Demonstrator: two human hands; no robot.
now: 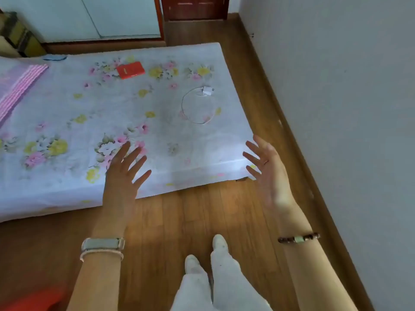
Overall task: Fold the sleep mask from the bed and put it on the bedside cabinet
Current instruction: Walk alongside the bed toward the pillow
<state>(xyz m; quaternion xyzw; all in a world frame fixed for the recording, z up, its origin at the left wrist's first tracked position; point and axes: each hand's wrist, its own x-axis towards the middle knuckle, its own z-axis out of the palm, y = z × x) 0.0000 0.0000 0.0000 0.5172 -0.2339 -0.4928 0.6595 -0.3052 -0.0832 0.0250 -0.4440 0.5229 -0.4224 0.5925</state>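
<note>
The bed (pixel 157 131) carries a white sheet with a flower print and fills the left and middle of the view. At its far left edge lies a small flat blue thing (pixel 54 57), too small to tell whether it is the sleep mask. No bedside cabinet is in view. My left hand (pixel 125 173) hovers over the bed's near edge, palm down and fingers spread, holding nothing. At the bed's near right corner my right hand (pixel 267 169) is raised with its fingers apart, also holding nothing.
A red flat packet (pixel 131 70) and a white charger (pixel 208 90) with its looped cable (pixel 197 108) lie on the sheet. A pink striped cloth (pixel 20 86) lies at the left. A wooden floor strip (pixel 258 75) separates bed and right wall (pixel 336 86). A door (pixel 195 7) stands beyond.
</note>
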